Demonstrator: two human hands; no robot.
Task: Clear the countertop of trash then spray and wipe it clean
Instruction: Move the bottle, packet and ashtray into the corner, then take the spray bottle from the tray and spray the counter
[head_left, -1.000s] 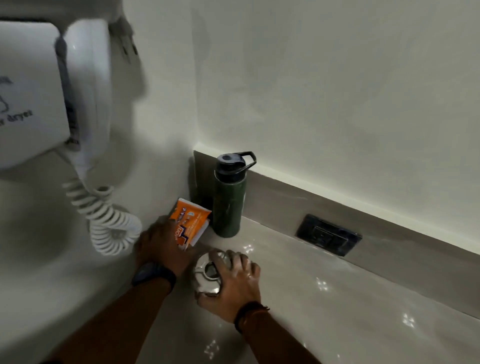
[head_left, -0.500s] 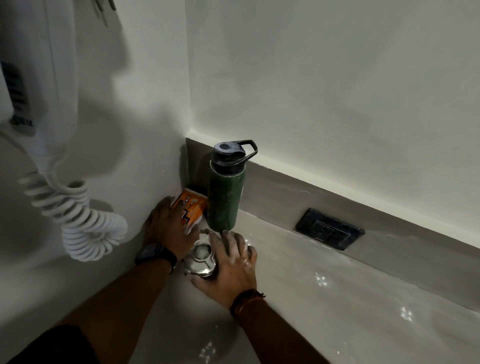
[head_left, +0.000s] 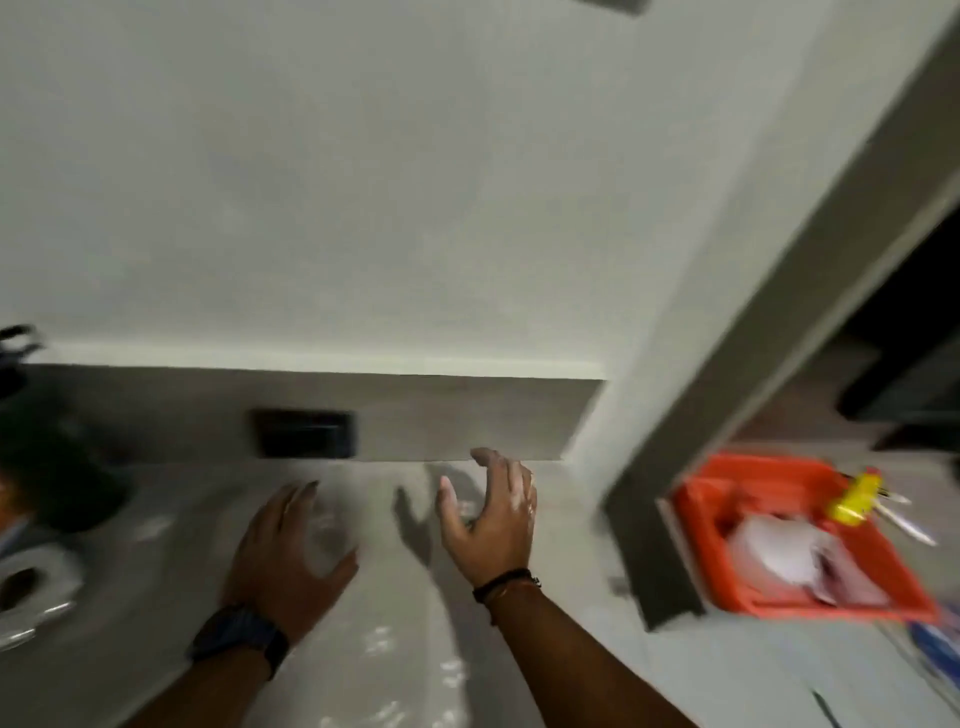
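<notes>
My left hand hovers over the grey countertop with its fingers spread and nothing in it. My right hand is raised just to its right, fingers apart and empty. At the far left edge a silver can stands on the counter, with the dark green bottle behind it and a sliver of the orange carton beside that. All three are blurred. An orange bin holding white crumpled trash sits below and to the right of the counter.
A black wall socket is set in the grey backsplash behind my hands. A grey pillar ends the counter on the right. A yellow item rests on the bin's far corner.
Both hands have let go of the carton and the can and moved right along the counter. The view swung right, bringing the pillar and orange bin into sight.
</notes>
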